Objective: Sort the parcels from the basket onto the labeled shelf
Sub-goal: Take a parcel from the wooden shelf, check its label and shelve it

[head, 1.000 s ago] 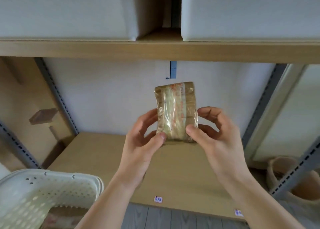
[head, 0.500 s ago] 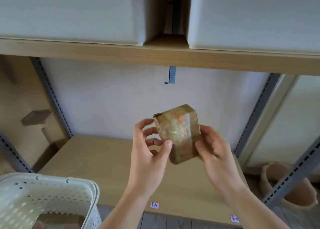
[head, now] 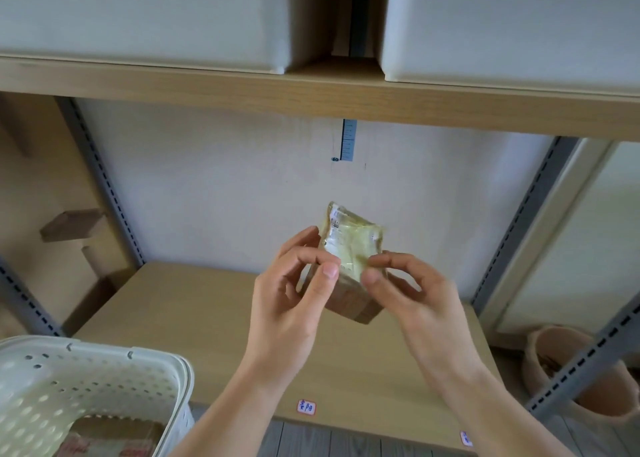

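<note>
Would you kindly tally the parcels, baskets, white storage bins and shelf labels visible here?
Parcels: 2, held parcel, parcel in basket
Baskets: 1, basket
White bins: 2, left bin, right bin
Shelf labels: 2, middle label, right label
Total: 7

small tape-wrapped brown cardboard parcel [head: 349,266]: label print too blurry to read | white perforated plastic basket [head: 104,380] below-left of it: cut off by frame edge, contents half hidden

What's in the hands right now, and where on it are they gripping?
A small taped parcel, held in both hands above the shelf. The left hand pinches its left edge and the right hand its right edge, at mid-height.
</note>
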A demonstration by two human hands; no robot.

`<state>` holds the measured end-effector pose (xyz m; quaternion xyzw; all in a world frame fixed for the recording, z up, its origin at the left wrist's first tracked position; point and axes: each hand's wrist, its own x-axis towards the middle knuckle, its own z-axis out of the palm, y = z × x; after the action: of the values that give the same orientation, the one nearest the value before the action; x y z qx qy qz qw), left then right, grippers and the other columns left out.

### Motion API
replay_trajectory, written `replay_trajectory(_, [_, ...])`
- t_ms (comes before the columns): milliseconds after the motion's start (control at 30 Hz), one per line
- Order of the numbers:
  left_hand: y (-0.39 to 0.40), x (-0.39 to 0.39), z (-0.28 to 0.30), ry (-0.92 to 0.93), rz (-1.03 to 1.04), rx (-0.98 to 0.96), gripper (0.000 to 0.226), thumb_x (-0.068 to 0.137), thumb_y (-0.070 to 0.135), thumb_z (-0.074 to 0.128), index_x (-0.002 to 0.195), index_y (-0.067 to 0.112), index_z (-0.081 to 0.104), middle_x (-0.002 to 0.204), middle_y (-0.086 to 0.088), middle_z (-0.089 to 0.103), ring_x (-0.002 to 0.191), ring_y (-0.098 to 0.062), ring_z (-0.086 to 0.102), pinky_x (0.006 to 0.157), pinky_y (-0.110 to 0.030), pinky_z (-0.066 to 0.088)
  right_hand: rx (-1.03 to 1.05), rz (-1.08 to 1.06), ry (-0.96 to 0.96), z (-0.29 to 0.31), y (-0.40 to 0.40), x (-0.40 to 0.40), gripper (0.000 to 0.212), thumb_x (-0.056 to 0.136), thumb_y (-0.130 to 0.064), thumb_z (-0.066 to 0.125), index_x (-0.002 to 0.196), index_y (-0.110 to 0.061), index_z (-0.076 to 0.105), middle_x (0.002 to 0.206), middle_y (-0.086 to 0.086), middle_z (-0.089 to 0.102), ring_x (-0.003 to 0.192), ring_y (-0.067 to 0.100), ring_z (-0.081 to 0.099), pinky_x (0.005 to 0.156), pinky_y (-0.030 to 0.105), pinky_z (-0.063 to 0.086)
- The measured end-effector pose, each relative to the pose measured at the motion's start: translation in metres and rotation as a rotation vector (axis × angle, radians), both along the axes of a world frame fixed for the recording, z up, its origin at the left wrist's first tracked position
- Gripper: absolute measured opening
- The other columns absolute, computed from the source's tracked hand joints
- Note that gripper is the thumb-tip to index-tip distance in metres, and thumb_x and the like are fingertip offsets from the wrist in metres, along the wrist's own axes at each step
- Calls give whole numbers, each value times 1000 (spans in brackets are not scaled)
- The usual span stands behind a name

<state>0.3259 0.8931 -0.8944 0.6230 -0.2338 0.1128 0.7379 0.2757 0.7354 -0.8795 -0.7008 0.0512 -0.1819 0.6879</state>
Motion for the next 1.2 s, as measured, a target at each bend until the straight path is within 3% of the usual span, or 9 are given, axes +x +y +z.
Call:
replay_trajectory(100, [0, 3, -3, -24, 50, -31, 12, 89, 27, 71, 92, 17, 76, 81, 1, 76, 136, -11, 57, 107, -32, 49, 48, -24, -67, -2, 1, -1, 37, 79, -8, 84, 114, -14, 72, 106, -3, 82, 101, 12, 78, 80, 23, 62])
replay_trajectory(233, [-7, -7, 3, 244, -171, -266, 59, 84, 6, 64, 138, 26, 56, 133, 2, 70, 130, -19, 63, 103, -38, 54, 114, 43, -160, -1, -6, 1, 46, 78, 7, 80, 119, -11, 68, 115, 3, 79, 112, 16, 75, 90, 27, 60])
replay_trajectory(333, [-7, -12, 4, 349, -296, -304, 68, 82, -2, 59, 145, 22, 50, 133, -11, 70, 127, -39, 63, 108, -49, 49, 113, 19, -192, -3, -10, 3, 50, 78, 15, 77, 119, -13, 67, 117, 3, 77, 113, 14, 74, 86, 21, 59])
replay_trajectory(467, [2, -10, 4, 363, -383, -294, 78, 75, -12, 55, 143, 27, 52, 141, -19, 61, 123, -46, 58, 99, -52, 46, 46, 21, -131, -6, -8, 5, 51, 91, -1, 73, 134, -26, 63, 132, -14, 71, 128, 5, 63, 93, 30, 59])
replay_trajectory(600, [7, -7, 6, 381, -396, -335, 72, 75, -10, 52, 139, 23, 57, 140, -15, 65, 119, -37, 61, 96, -48, 47, 120, 123, -110, -4, -6, 4, 47, 89, -9, 70, 134, -21, 62, 130, -5, 71, 110, 18, 74, 80, 35, 63])
replay_trajectory(800, [11, -5, 10, 269, -269, -240, 48, 91, 7, 58, 139, 16, 60, 132, -9, 72, 124, -26, 67, 99, -39, 56, 136, 95, -114, 6, -6, 1, 39, 92, 2, 67, 126, -15, 65, 123, -2, 74, 98, 20, 78, 73, 32, 62])
replay_trajectory(900, [17, -12, 15, 201, -242, -217, 48, 94, 8, 59, 141, 11, 58, 134, -12, 70, 125, -30, 66, 104, -46, 50, 144, 81, -172, 15, -3, -6, 34, 89, -15, 72, 123, -15, 68, 123, 4, 75, 98, 22, 79, 70, 29, 62])
replay_trajectory(1100, [35, -30, 33, 88, -277, -270, 55, 90, 31, 74, 139, 11, 60, 136, -14, 68, 124, -34, 66, 96, -40, 56, 149, 134, -346, 23, 8, -27, 49, 77, -45, 84, 118, -20, 72, 123, 10, 73, 97, 21, 77, 77, 29, 62])
replay_trajectory(1200, [38, -32, 34, 66, -275, -250, 55, 89, 36, 74, 138, 13, 61, 133, -14, 69, 123, -36, 66, 99, -45, 55, 164, 138, -376, 23, 9, -31, 47, 79, -48, 81, 116, -22, 73, 123, 12, 72, 98, 20, 76, 76, 28, 61])
